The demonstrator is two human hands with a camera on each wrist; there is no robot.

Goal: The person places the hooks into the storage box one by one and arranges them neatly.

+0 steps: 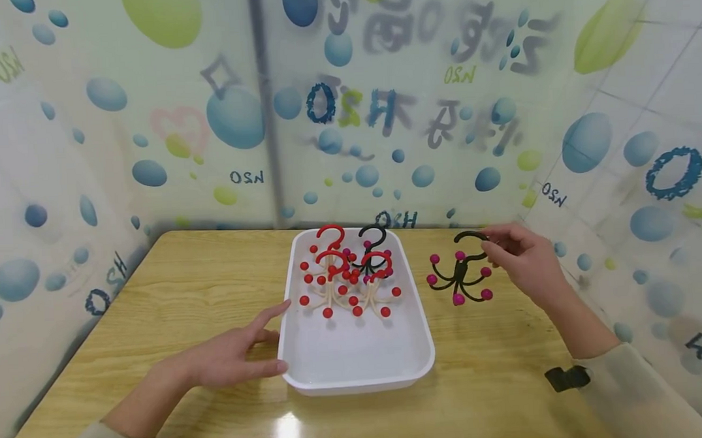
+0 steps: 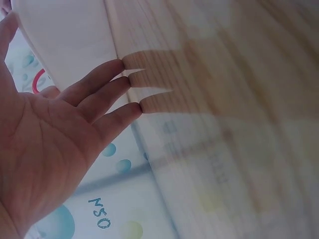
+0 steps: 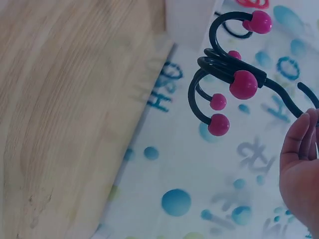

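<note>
My right hand point(image 1: 523, 260) pinches the hook end of a black multi-arm hanger hook point(image 1: 460, 270) with magenta ball tips, raised to the right of a white tray point(image 1: 357, 369). In the right wrist view the hanger's curved arms point(image 3: 224, 69) spread out below its stem. My left hand point(image 1: 227, 356) is spread at the tray's left side, index finger and thumb touching the rim. Its other fingertips point(image 2: 130, 79) reach down to the tabletop. Inside the tray's far half lie three cream hanger hooks point(image 1: 329, 292) with red hooks and red balls, plus another black one point(image 1: 381, 229).
The tray stands on a light wooden table point(image 1: 201, 284). Behind it and on both sides hang pale curtains point(image 1: 208, 179) printed with blue and green bubbles, close to the table's far edge and to my right arm.
</note>
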